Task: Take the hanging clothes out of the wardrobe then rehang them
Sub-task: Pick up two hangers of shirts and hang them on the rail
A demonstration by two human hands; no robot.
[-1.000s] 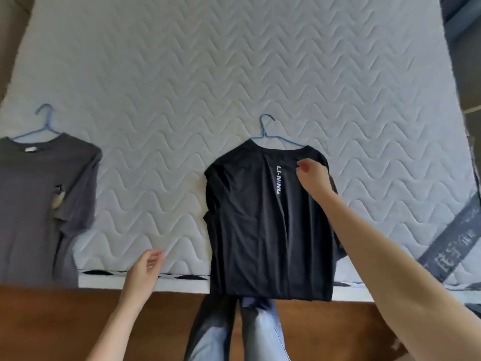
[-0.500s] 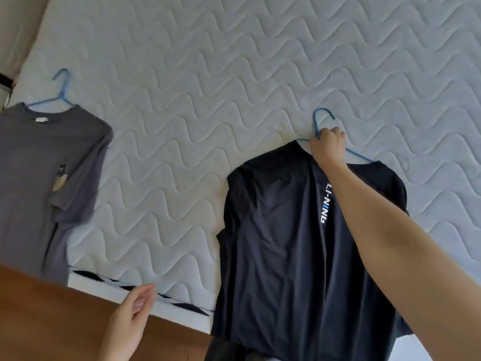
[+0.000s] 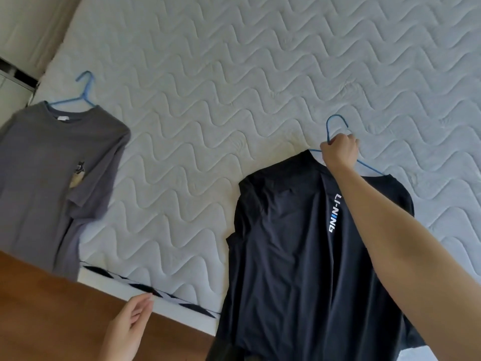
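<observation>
where the quilted white mattress [image 3: 234, 100] fills the head view, a black li-ning t-shirt [image 3: 299, 256] lies on it on a blue hanger [image 3: 335, 123]. the right hand [image 3: 339, 151] is clenched around that hanger's neck. the left hand [image 3: 130, 327] hangs loosely spread above the wooden bed frame [image 3: 52, 308], holding nothing. a grey t-shirt [image 3: 52, 165] on another blue hanger [image 3: 83, 97] lies at the left, well apart.

A second ago the right hand [image 3: 339, 151] rested on the black T-shirt [image 3: 299, 256]'s chest; it has since moved up and closed around the neck of its blue hanger [image 3: 335, 126]. The left hand [image 3: 130, 327] has dropped from the mattress [image 3: 234, 100]'s near edge.
</observation>
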